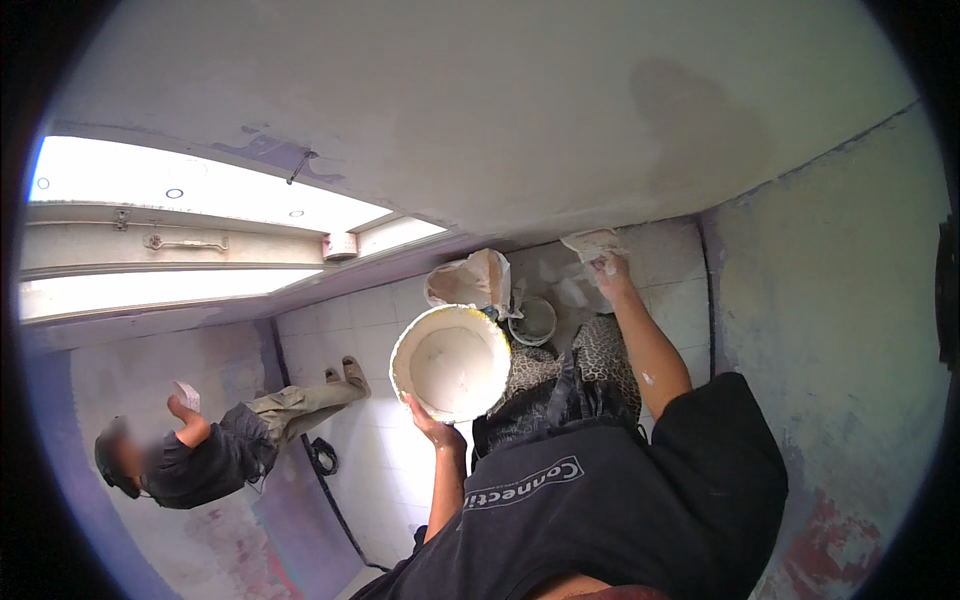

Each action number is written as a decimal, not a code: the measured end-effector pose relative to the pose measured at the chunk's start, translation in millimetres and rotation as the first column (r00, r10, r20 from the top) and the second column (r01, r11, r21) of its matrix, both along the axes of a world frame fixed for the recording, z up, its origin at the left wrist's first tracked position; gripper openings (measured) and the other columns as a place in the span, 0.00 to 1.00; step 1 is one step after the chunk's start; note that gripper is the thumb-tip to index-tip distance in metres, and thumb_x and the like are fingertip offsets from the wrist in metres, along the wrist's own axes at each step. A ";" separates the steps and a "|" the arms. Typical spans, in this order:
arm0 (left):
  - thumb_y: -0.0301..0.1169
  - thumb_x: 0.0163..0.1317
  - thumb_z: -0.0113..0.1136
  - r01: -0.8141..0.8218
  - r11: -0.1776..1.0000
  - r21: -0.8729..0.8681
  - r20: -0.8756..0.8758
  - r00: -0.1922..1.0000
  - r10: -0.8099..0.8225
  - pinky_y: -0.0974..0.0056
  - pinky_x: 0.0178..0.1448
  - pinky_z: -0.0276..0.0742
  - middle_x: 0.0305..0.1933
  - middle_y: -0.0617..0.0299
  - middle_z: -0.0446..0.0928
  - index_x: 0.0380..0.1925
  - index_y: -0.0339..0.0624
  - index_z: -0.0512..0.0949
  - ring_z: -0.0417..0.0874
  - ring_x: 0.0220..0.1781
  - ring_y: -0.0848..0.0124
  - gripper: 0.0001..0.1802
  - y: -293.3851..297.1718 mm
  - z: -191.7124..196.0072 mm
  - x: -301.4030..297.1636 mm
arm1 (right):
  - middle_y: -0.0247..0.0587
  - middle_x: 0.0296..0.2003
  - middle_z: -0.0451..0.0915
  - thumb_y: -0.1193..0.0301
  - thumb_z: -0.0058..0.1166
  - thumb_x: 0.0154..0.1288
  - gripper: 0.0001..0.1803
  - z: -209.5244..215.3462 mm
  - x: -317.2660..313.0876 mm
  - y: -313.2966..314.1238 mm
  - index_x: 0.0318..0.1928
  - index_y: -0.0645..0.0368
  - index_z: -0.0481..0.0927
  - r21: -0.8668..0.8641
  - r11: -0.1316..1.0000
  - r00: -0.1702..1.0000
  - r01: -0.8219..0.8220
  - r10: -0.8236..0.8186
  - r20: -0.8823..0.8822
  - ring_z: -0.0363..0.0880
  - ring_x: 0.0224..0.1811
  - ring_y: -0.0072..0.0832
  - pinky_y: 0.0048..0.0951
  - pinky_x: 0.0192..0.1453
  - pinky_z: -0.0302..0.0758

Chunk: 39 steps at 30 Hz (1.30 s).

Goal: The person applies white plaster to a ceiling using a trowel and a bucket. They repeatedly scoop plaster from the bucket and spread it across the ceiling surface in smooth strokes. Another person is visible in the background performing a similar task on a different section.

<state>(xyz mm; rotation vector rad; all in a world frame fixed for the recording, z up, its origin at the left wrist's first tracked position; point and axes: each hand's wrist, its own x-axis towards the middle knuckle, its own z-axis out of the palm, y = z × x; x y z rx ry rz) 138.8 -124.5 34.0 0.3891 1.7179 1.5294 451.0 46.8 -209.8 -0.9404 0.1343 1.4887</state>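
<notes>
My left hand (434, 425) grips the lower side of a round white bucket (400, 375), its thumb against the rim. Pale, creamy putty (455, 365) fills the inside. Out to the right, my right hand (612, 275) is closed around a flat, whitish putty knife (590, 243) smeared with putty. That blade is close to the foot of the wall; whether it touches cannot be made out. White smears mark my right fingers and forearm.
An open bag (470, 280) and a smaller bucket (535, 322) stand on the tiled floor (670, 265) beyond the white bucket. At left are a can (340, 246) on the window ledge, a coiled black cable (323, 457) and another person (215, 450) holding a pale block.
</notes>
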 end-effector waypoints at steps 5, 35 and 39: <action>0.55 0.69 0.39 -0.014 0.998 -0.062 -0.030 0.999 0.012 0.60 0.59 0.72 0.59 0.53 0.69 0.62 0.34 0.61 0.74 0.58 0.62 0.36 -15.7 2.1 -10.2 | 0.51 0.55 0.69 0.71 0.40 0.70 0.19 -65.8 -26.9 50.0 0.58 0.66 0.64 -0.026 0.995 0.967 -0.095 0.098 0.235 0.70 0.58 0.42 0.46 0.65 0.69; 0.56 0.70 0.37 0.036 0.999 0.010 0.081 0.996 -0.037 0.63 0.53 0.76 0.53 0.52 0.74 0.58 0.31 0.65 0.78 0.51 0.64 0.36 -13.5 10.9 -29.6 | 0.53 0.48 0.72 0.79 0.47 0.62 0.16 70.1 -31.0 66.6 0.51 0.71 0.67 -0.052 0.936 0.307 -0.348 0.166 0.937 0.74 0.52 0.44 0.50 0.60 0.74; 0.56 0.70 0.38 0.042 0.996 0.080 0.130 0.990 -0.052 0.63 0.53 0.75 0.53 0.53 0.74 0.58 0.31 0.66 0.78 0.51 0.64 0.36 -0.1 10.7 -39.3 | 0.52 0.38 0.77 0.76 0.49 0.62 0.11 199.4 -5.5 63.3 0.42 0.73 0.73 0.242 0.945 0.428 -0.219 -0.130 0.894 0.79 0.44 0.44 0.46 0.54 0.80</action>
